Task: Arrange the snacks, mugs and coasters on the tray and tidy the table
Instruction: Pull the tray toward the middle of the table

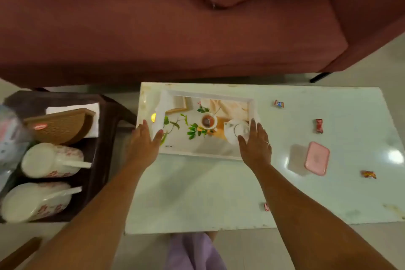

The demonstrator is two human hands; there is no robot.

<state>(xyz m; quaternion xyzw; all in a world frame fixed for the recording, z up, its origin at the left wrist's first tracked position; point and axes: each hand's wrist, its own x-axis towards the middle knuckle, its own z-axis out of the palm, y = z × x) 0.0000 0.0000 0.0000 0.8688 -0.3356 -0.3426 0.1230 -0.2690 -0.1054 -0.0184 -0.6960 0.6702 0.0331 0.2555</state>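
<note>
A white tray (206,94) with a printed tea picture lies at the far left of the pale table (197,193). My left hand (144,140) rests on its left rim and my right hand (255,142) on its right rim, fingers spread. Several wrapped candies lie scattered on the table: one far right (279,103), a red one (319,126), an orange one (368,174) and one near the front edge (266,206). A clear box with a pink lid (316,158) stands to the right of my right hand. Two white floral mugs (52,159) (36,201) lie on their sides on a dark side table.
The dark side table (105,120) to the left also bears a brown woven holder (61,125) on a white napkin and a plastic bag at its left edge. A maroon sofa (175,28) stands right behind both tables. A purple garment (192,252) shows below the front edge.
</note>
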